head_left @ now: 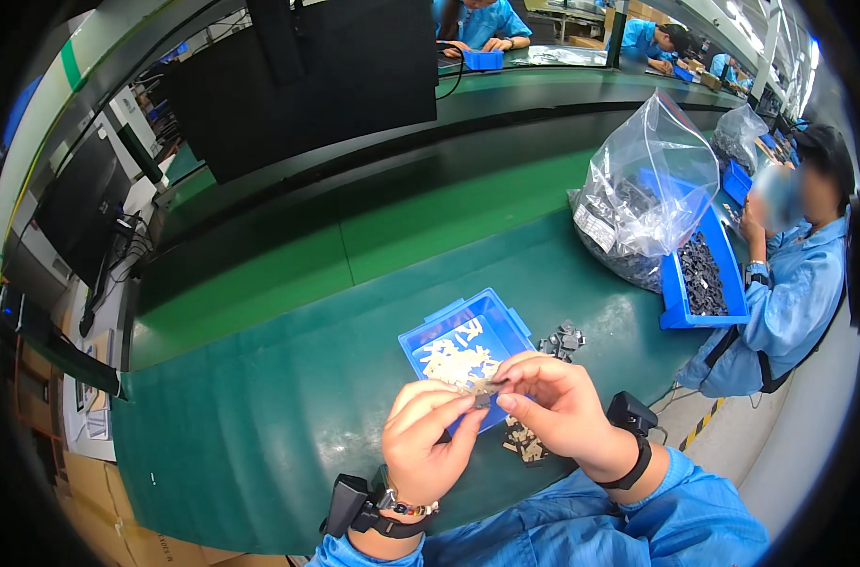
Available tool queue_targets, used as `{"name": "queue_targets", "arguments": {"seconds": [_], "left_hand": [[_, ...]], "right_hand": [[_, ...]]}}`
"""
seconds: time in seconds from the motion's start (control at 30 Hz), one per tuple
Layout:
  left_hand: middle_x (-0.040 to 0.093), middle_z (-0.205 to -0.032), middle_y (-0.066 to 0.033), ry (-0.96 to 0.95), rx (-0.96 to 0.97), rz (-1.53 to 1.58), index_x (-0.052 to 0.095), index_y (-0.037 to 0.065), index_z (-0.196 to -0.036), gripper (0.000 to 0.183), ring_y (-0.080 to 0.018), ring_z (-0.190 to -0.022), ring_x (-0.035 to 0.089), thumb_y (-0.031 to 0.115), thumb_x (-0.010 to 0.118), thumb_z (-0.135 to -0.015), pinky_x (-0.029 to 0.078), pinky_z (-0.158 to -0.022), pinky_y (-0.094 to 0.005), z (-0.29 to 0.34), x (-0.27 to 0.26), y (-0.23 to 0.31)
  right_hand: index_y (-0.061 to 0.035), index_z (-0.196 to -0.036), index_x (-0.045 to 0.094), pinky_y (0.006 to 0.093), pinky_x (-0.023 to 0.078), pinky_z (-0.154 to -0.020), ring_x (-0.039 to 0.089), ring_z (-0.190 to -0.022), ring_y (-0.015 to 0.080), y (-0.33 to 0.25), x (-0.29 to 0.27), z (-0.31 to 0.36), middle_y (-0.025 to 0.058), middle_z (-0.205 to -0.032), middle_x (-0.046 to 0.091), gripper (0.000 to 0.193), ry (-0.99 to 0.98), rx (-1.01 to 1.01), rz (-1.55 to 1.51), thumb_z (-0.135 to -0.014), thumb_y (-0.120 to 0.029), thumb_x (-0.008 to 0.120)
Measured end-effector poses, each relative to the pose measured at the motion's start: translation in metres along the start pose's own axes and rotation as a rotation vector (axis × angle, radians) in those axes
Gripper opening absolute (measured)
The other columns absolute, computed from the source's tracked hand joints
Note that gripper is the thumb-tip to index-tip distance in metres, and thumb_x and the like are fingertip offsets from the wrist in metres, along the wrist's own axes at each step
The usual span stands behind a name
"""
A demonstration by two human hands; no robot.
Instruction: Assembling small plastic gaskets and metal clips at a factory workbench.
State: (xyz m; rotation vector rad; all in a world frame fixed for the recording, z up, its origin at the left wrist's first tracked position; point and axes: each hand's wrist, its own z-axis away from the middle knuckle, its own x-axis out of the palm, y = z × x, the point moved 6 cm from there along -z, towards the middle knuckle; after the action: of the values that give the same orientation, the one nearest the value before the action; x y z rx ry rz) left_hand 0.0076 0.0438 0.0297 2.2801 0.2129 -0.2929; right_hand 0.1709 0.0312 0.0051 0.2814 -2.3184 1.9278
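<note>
Both hands meet over the near edge of a shallow blue tray (502, 321) that holds many small cream-coloured pieces (453, 361). Between the thumb and fingertips of my left hand (425, 442) is a small dark grey block-like piece (483, 402). My right hand (564, 408), its fingers closed in a pinch, grips a thin dark piece (499, 382) just above; its exact kind is too small to tell. A heap of dark grey pieces (564, 340) lies right of the tray. Beige and dark pieces (524, 442) lie together below my right hand.
A large clear plastic bag (628, 203) of dark parts stands at the right, beside a long blue bin (673, 300) of black parts. A co-worker (793, 283) sits beyond it. A black panel (302, 94) hangs over the green bench (250, 406); a monitor (85, 208) is at left.
</note>
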Motion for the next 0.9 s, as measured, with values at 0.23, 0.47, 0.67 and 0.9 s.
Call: {"name": "queue_targets", "arguments": {"seconds": [0.23, 0.47, 0.67, 0.9], "left_hand": [[0.07, -0.082, -0.0095, 0.002, -0.043, -0.04, 0.072, 0.001, -0.088, 0.026, -0.025, -0.084, 0.066, -0.005, 0.082, -0.065, 0.053, -0.074, -0.0343, 0.002, 0.002, -0.005], [0.07, -0.082, -0.0091, -0.024, -0.051, -0.044, 0.072, 0.001, -0.088, 0.026, -0.0252, -0.084, 0.066, -0.006, 0.08, -0.065, 0.053, -0.074, -0.0343, 0.001, 0.004, -0.004], [0.07, -0.08, -0.0093, -0.04, -0.041, -0.06, 0.072, 0.001, -0.088, 0.025, -0.0254, -0.084, 0.066, -0.005, 0.08, -0.065, 0.053, -0.074, -0.034, -0.001, 0.006, -0.003], [0.07, -0.08, -0.0093, -0.059, -0.032, -0.069, 0.072, 0.001, -0.088, 0.024, -0.0256, -0.084, 0.066, -0.005, 0.08, -0.066, 0.053, -0.074, -0.034, -0.001, 0.006, -0.003]], "right_hand": [[0.0035, -0.092, 0.07, 0.027, 0.056, -0.08, 0.067, -0.09, 0.0132, -0.006, 0.002, -0.008, 0.0139, -0.104, 0.071, 0.006, -0.055, 0.068, 0.167, -0.086, 0.001, 0.069], [0.0047, -0.088, 0.071, 0.0256, 0.056, -0.075, 0.067, -0.083, 0.0117, -0.006, 0.001, -0.01, 0.0143, -0.099, 0.072, 0.008, -0.067, 0.125, 0.2, -0.084, -0.002, 0.07], [0.0041, -0.087, 0.071, 0.0255, 0.056, -0.074, 0.068, -0.081, 0.0118, -0.011, 0.001, -0.011, 0.0129, -0.094, 0.073, 0.008, -0.058, 0.107, 0.331, -0.082, -0.002, 0.071], [0.002, -0.086, 0.072, 0.0258, 0.054, -0.072, 0.067, -0.077, 0.0122, -0.011, 0.001, -0.012, 0.0116, -0.091, 0.073, 0.009, -0.061, 0.074, 0.404, -0.079, -0.004, 0.073]]}}
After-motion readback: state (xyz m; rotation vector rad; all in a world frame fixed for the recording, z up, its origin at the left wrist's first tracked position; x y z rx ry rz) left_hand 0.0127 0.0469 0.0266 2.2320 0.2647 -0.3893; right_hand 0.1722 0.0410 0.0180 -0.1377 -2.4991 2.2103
